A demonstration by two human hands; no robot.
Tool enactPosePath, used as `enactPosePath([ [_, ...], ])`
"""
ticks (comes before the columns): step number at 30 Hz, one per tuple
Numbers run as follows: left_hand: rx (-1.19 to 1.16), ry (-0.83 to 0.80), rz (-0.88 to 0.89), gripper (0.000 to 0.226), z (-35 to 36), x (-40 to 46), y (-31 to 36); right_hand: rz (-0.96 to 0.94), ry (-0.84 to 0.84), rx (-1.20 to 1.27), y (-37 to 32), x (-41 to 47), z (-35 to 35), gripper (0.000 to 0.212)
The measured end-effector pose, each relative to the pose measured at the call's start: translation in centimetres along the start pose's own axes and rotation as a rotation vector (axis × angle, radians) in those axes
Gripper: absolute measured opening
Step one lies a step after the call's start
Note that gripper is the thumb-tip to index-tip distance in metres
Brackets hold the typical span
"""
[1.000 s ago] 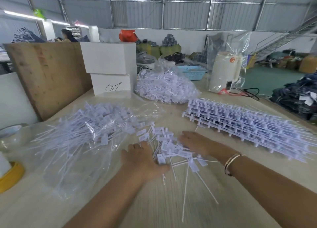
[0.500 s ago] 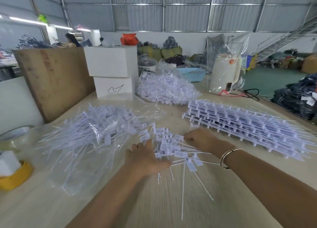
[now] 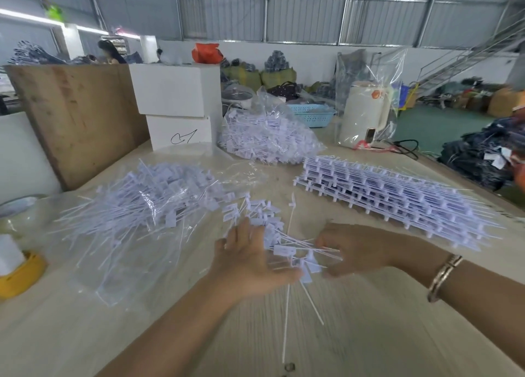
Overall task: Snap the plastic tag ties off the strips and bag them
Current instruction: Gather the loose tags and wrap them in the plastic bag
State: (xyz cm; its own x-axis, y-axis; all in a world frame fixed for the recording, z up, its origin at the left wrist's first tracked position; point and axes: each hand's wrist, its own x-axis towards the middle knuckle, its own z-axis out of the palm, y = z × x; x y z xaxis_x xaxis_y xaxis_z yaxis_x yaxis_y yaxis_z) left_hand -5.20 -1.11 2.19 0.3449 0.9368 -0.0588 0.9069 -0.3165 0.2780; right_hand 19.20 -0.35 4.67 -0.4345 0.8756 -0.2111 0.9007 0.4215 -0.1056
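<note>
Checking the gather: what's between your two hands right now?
Head view: a loose bunch of white tag ties lies between left hand and right hand.

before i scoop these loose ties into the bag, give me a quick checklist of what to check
1. Loose tag ties gathered between both hands: ok, left hand and right hand bracket the pile.
2. All ties caught: not ok, some long tails stick out toward you on the table.
3. Firm grip on the bunch: cannot tell, the fingers are blurred.
4. Clear plastic bag within reach: ok, it lies just left of the pile, already holding ties.
5. Bag mouth open toward the pile: cannot tell, the film is too clear to read.
6. Unsnapped strips kept apart: ok, stacked to the right.
</note>
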Motion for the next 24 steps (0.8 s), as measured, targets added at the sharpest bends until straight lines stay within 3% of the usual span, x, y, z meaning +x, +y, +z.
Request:
enactPosePath([
  [3, 0.126, -0.048, 0.061, 0.12, 0.9, -0.2, 1.1, -0.069, 0.197, -0.051, -1.1, 1.8, 0.3, 0.019],
  [7, 0.144, 0.108, -0.04, 0.095, -0.6, 0.6, -0.6, 0.022, 0.359, -0.137, -1.0, 4.6, 0.5, 0.028],
  [10, 0.121, 0.132, -0.104, 0.092, -0.6, 0.6, -1.4, 0.095, 0.311, 0.038, -0.7, 4.9, 0.8, 0.032],
  [16, 0.026, -0.04, -0.305, 0.133, -1.0, 1.6, -2.3, 0.191, 0.253, 0.015, -1.1, 4.8, 0.6, 0.035],
  [20, 0.145, 0.016, -0.274, 0.11, -1.9, 2.4, -1.8, 0.172, 0.21, -0.115, -2.3, 5.4, 0.3, 0.021],
  [24, 0.003, 0.064, -0.241, 0.083, -2.0, 2.1, -1.6, 0.178, 0.209, -0.111, -2.4, 4.2, -0.6, 0.014],
])
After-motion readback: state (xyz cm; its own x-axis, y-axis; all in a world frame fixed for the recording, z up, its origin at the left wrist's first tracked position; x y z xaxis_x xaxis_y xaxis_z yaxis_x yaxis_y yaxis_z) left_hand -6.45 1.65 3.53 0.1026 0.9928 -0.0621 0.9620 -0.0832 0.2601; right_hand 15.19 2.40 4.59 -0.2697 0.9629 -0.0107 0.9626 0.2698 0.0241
